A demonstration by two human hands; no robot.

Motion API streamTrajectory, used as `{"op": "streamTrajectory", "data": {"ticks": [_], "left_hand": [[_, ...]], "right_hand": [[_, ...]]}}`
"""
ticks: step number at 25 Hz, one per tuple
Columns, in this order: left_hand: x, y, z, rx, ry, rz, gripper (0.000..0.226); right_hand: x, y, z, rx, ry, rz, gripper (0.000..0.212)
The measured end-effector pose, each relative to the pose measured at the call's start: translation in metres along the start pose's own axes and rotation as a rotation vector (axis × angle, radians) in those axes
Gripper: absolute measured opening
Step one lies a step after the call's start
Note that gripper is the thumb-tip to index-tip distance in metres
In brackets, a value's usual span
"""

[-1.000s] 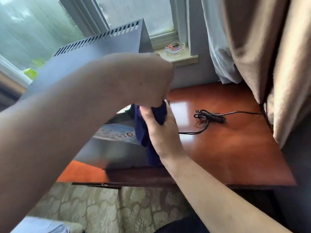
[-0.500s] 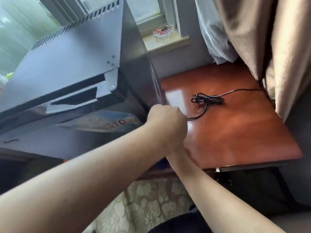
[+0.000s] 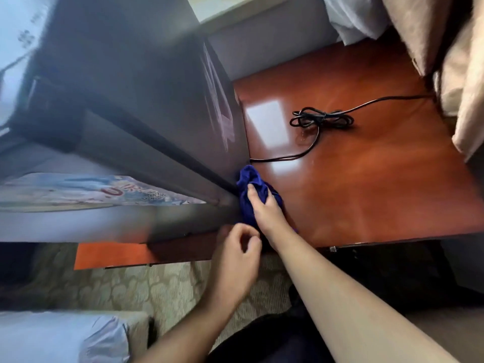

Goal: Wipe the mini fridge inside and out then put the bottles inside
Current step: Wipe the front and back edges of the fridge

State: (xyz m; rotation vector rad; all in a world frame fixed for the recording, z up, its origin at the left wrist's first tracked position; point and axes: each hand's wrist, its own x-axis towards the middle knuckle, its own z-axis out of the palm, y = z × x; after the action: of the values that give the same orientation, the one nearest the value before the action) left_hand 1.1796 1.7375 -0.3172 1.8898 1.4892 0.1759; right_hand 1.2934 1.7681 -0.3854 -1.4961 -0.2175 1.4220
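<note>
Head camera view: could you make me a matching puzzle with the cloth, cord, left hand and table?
Things:
1 blue cloth
2 power cord
3 left hand
4 table

States:
a glossy reddish wood
b holds nothing
c gripped by the right hand at the mini fridge corner
d black, coiled in a bundle

Pairs: 1-c, 2-d, 3-b, 4-a

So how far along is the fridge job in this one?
Done: nothing can be confirmed; the frame does not show which faces are already wiped. In hand: the right hand grips the blue cloth against the lower outside corner of the mini fridge, on the wooden table; the left hand is beside it, holding nothing. Left: the interior is not in view and no bottles show, so loading is not yet done.
</note>
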Motion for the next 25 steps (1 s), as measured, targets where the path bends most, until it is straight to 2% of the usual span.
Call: {"op": "streamTrajectory", "data": {"ticks": [1,2,3,4,5,8,10,12,15,19,22,25], "left_hand": [[0.002,-0.009,0.007,-0.187,-0.049,-0.326,0.016],[0.008,-0.014,0.016,-0.401,-0.140,-0.620,0.020],[0.013,-0.012,0.022,-0.605,-0.260,-0.838,0.028],[0.021,-0.010,0.028,-0.774,-0.339,-0.945,0.033],[0.030,-0.006,0.033,-0.897,-0.332,-0.973,0.035],[0.055,0.003,0.046,-1.169,-0.078,-0.972,0.038],[0.064,0.009,0.052,-1.232,-0.003,-1.010,0.039],[0.065,0.014,0.057,-1.281,-0.024,-1.065,0.039],[0.062,0.025,0.056,-1.459,-0.022,-1.057,0.029],[0.045,0.048,0.028,-1.636,0.065,-0.891,0.021],[0.019,0.066,-0.012,-1.702,0.055,-0.761,0.022],[-0.001,0.082,-0.050,-1.716,0.005,-0.615,0.039]], "right_hand": [[0.001,-0.005,0.003,-0.040,0.018,0.009,0.092],[0.000,-0.007,0.002,-0.117,0.018,0.002,0.089],[0.002,-0.009,0.000,-0.168,0.010,0.012,0.081],[0.006,-0.007,-0.004,-0.246,0.018,0.006,0.073],[0.007,-0.010,-0.009,-0.343,0.026,-0.005,0.067],[0.009,-0.016,-0.030,-0.699,0.037,-0.031,0.047],[0.014,-0.021,-0.041,-0.786,-0.041,-0.014,0.043],[0.020,-0.019,-0.045,-0.661,-0.121,0.023,0.043],[0.013,-0.023,-0.047,-0.514,-0.143,-0.023,0.043],[-0.008,-0.060,-0.037,-0.568,-0.143,-0.230,0.052],[-0.039,-0.100,-0.027,-0.535,-0.165,-0.357,0.059],[-0.083,-0.134,-0.019,-0.497,-0.190,-0.488,0.055]]}}
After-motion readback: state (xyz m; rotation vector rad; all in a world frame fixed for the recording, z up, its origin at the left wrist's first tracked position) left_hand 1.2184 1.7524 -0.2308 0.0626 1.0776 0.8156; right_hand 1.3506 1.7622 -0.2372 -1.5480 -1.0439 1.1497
